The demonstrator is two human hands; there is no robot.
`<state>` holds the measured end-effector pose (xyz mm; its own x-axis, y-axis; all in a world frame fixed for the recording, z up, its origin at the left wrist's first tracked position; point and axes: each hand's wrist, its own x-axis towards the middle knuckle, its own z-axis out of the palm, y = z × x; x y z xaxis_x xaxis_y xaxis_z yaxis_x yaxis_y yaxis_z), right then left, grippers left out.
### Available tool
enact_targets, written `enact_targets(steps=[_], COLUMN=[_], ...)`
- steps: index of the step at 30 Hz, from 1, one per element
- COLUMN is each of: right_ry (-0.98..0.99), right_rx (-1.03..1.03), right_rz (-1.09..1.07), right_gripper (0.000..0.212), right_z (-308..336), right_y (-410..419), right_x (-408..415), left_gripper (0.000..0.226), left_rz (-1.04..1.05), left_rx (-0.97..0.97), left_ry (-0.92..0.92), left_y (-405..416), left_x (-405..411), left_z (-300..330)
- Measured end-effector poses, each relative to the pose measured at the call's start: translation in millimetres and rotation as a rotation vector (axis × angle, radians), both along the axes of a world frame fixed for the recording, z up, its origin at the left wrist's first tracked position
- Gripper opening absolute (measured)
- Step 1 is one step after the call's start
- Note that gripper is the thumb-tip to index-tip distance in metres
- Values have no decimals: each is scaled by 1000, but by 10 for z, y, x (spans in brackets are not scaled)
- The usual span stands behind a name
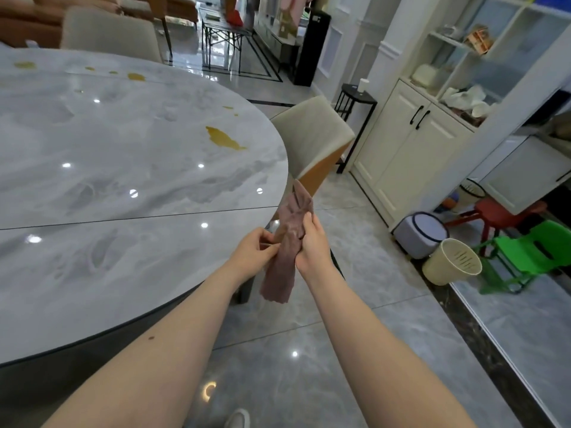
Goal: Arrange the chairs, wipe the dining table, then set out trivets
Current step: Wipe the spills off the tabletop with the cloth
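Head-camera view, looking down past two bare forearms at a home dining area.

Centre: a mauve cloth (285, 242), bunched lengthwise into a loose roll, held upright in the air just off the table's edge, above the floor. Right hand (312, 242) wrapped round the cloth's middle, fingers curled, thumb pressed on the fabric. Left hand (255, 253) beside it, fingertips pinching the cloth's left edge. Lower end of the cloth hanging free below both hands.

Left: a large round table (92, 273) with a glossy grey marble top, a thin seam running across it. Yellow-brown spills (224, 139) scattered on the far half, the largest near the right rim, smaller ones further back.

Behind the cloth: a beige chair (312, 134) with an orange back, tucked close to the table's right rim. A second beige chair (108, 34) at the far side.

Right: a cream cabinet (408, 156) with black handles, open shelves above. On the floor near it, a cream bin (451, 262) tilted, a grey tub (420, 234), a red stool (494, 211) and a green chair (531, 254).

Bottom edge: tip of a light shoe (238, 418) on polished grey tile.
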<state>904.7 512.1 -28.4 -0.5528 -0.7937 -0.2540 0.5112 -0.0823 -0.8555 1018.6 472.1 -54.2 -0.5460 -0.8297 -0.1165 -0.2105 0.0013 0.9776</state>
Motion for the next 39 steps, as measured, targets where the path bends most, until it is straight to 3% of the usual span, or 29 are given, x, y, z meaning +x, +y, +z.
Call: enact_targets(steps=[5,9,14,20,29,34,36,39], right_ry=[5,79,160,484,713,939,1104,1392], right_rx=[-53,-72,40,252,233,330,362,549], right_rz=[48,165,177,60,85,273,399,553], right_gripper=[40,42,40,36,39,52,59,58], right_z=[13,-25,-129,-156,-278,-428,-601,-881], right_y=[-489,-1030,-1667,-2316,-3521,-4171,-4342,-4384], right_x=[-284,-507,-767,-917,-1484,-1735,-1762,-1708], left_gripper=[18,9,12,7,17,15,22,31], left_rz=[123,125,212,332,473,616,665,579], left_rx=[-2,-57,-49,-54,14,100,41,-162], left_ry=[41,-78,-94,-93,-89,-53,-168,-439], left_y=[-407,-935,-1515,-2048,-3130,-3625,-3786,-3915], left_x=[-264,-426,-570,-810,-1385,-1608,-1533,-1304], left_z=[19,-18,-36,-131,-242,-379,-566,-848])
